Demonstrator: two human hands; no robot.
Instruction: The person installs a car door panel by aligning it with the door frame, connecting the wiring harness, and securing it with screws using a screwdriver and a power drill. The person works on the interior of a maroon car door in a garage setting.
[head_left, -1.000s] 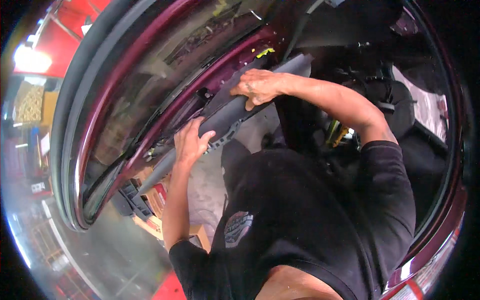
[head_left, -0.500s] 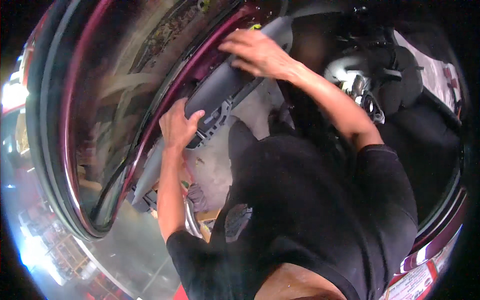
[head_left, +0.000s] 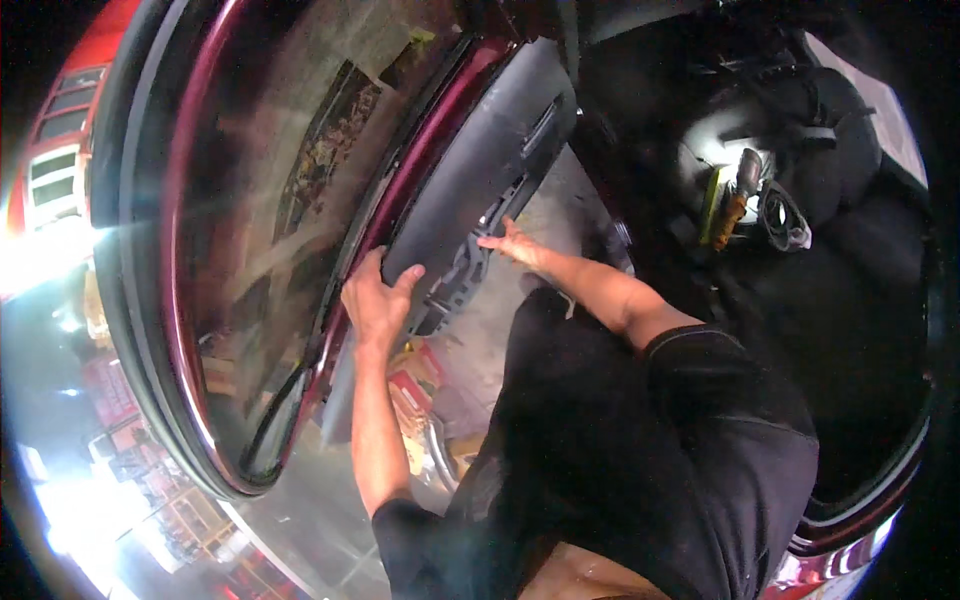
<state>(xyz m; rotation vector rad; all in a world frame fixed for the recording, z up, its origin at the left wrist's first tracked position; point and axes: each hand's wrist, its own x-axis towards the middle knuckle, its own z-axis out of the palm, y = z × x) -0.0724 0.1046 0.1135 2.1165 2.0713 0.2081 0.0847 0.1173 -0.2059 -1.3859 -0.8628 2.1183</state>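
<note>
A grey car door panel stands along the inside of a dark red car door, below its window. My left hand grips the panel's upper edge, fingers over the top and thumb on the inner face. Lower on the panel, my right hand holds the edge of the open armrest frame, its thumb pointing left and its fingertips partly hidden. Between the hands, the panel's smooth grey face shows.
On the right, the dark car interior holds a lit work lamp, an orange-handled tool and a coiled cable. Red boxes lie on the floor behind the panel. The door's window glass rises at left.
My right hand has come down from the panel's far upper end to the armrest frame. More of the panel's face now shows. My left hand stays on the upper edge.
</note>
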